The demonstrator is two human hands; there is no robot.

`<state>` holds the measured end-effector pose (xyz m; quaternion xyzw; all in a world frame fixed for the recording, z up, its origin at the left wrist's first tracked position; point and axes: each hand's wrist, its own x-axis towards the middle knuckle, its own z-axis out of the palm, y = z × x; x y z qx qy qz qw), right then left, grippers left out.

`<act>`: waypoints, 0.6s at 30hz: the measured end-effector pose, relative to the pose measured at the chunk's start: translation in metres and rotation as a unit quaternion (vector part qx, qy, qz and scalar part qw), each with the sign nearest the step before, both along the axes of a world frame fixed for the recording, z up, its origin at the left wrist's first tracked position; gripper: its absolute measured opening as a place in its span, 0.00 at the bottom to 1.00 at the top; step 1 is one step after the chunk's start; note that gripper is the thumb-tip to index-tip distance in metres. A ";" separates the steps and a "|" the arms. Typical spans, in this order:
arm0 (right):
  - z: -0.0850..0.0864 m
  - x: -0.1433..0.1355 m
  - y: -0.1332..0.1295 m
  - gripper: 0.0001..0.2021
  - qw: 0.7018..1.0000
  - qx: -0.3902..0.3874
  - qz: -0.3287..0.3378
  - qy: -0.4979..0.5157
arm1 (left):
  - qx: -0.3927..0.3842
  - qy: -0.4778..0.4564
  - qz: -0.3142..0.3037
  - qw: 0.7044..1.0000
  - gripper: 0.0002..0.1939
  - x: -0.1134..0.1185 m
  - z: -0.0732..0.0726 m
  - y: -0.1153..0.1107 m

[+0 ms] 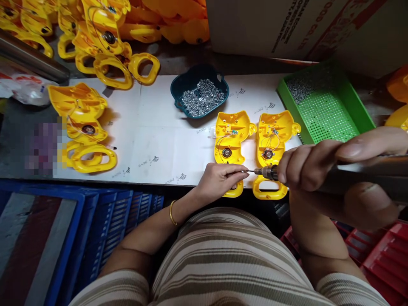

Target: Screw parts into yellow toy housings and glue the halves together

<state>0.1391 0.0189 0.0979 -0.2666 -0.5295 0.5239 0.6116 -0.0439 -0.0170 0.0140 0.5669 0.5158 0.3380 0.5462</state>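
My right hand [321, 170] is wrapped round a dark electric screwdriver [366, 176], held level with its bit pointing left. At the bit's tip, my left hand [218, 180] pinches with thumb and fingers; a tiny shiny piece, perhaps a screw, shows there. Under my hands lie two yellow plastic shell halves, a left one [234, 123] and a right one [276, 123]. Each has a ring-shaped handle at the near edge, thin wires, a small circuit board and a round dark speaker. My left hand partly covers the left shell's handle.
A dark teal basin [199, 111] of small screws stands mid-table, with a green tray [334, 127] of screws at right. More yellow shells [79, 102] lie at left and are heaped behind. Blue crates [111, 229] and red crates [385, 255] sit below the table edge; a cardboard box [248, 25] stands behind.
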 end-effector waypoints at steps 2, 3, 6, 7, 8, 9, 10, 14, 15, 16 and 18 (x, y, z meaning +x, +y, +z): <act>-0.001 0.002 0.002 0.08 0.998 0.015 0.063 -0.013 | 0.007 0.002 -0.006 1.000 0.10 0.001 0.002 0.001; -0.002 0.003 0.003 0.09 0.997 0.013 0.080 -0.017 | 0.011 0.005 -0.011 1.000 0.10 0.001 0.003 0.001; -0.006 0.003 0.005 0.10 0.997 0.006 0.074 0.000 | 0.025 0.014 -0.022 0.999 0.09 0.001 0.006 0.003; -0.007 0.003 0.006 0.11 0.997 0.017 0.079 0.011 | 0.029 0.019 -0.025 0.999 0.09 0.001 0.007 0.003; -0.008 0.003 0.006 0.10 0.995 0.028 0.092 0.017 | 0.035 0.025 -0.029 0.999 0.09 0.001 0.008 0.003; -0.009 0.003 0.007 0.10 0.994 0.029 0.103 0.017 | 0.040 0.032 -0.034 0.998 0.09 0.001 0.009 0.003; -0.009 0.003 0.008 0.09 0.993 0.025 0.112 0.013 | 0.045 0.040 -0.042 0.997 0.09 0.000 0.009 0.003; -0.006 0.003 0.007 0.08 0.992 -0.002 0.128 -0.011 | 0.055 0.067 -0.087 0.992 0.09 0.000 0.013 0.005; -0.003 0.002 0.006 0.07 0.992 -0.004 0.125 -0.011 | 0.056 0.073 -0.096 0.991 0.10 0.000 0.013 0.006; -0.001 0.001 0.004 0.08 0.993 -0.011 0.116 -0.011 | 0.059 0.077 -0.103 0.990 0.10 0.000 0.013 0.005; 0.003 0.001 0.001 0.08 0.995 -0.042 0.090 -0.017 | 0.081 0.088 -0.098 0.988 0.11 -0.003 0.013 0.004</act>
